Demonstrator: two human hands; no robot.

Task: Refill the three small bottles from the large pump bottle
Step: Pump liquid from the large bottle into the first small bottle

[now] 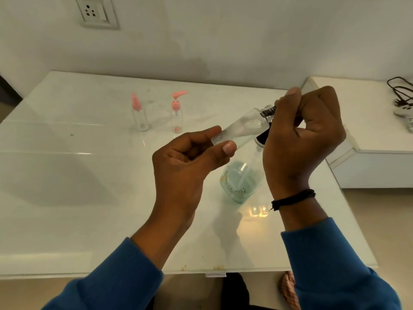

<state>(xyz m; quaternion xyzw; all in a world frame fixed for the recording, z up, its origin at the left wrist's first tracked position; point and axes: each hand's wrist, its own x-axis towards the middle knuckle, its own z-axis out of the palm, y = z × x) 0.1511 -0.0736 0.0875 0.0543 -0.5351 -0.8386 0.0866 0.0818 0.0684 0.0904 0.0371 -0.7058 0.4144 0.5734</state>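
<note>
Bottle (240, 128) tilted, base pinched by left hand (190, 157) fingers (228, 147) to steady it — right hand (301, 135) fingers curled round its cap, probably unscrewing.

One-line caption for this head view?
Left hand holds small clear bottle tilted while right hand grips its black cap, above large pump bottle.

White table (89, 198): two pink-topped bottles (140, 115), apparently green-tinted pump bottle (240, 182).
</note>
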